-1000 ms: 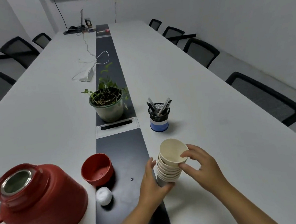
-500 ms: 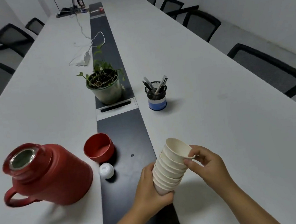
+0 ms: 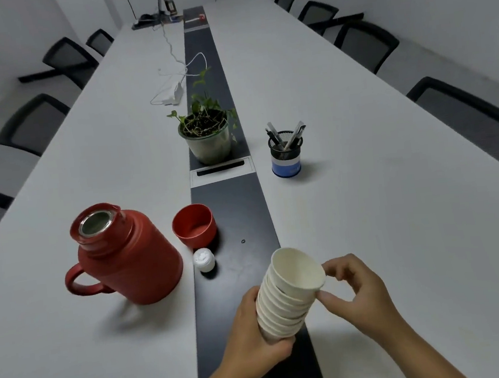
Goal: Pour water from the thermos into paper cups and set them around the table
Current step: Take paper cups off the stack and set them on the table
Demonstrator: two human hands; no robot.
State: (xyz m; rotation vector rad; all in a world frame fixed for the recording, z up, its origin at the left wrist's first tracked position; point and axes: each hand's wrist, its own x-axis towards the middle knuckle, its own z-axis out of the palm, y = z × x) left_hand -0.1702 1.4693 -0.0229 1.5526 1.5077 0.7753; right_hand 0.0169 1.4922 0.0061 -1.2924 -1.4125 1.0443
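Flanking the thermos [image 3: 129, 257]: red lid [image 3: 194, 225], white stopper [image 3: 204, 259].

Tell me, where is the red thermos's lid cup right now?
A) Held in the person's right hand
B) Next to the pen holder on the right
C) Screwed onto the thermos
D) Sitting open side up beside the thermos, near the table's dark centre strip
D: the red lid cup stands open side up just right of the open-mouthed thermos, with the small white stopper in front of it, while both hands are busy with the stack of paper cups.
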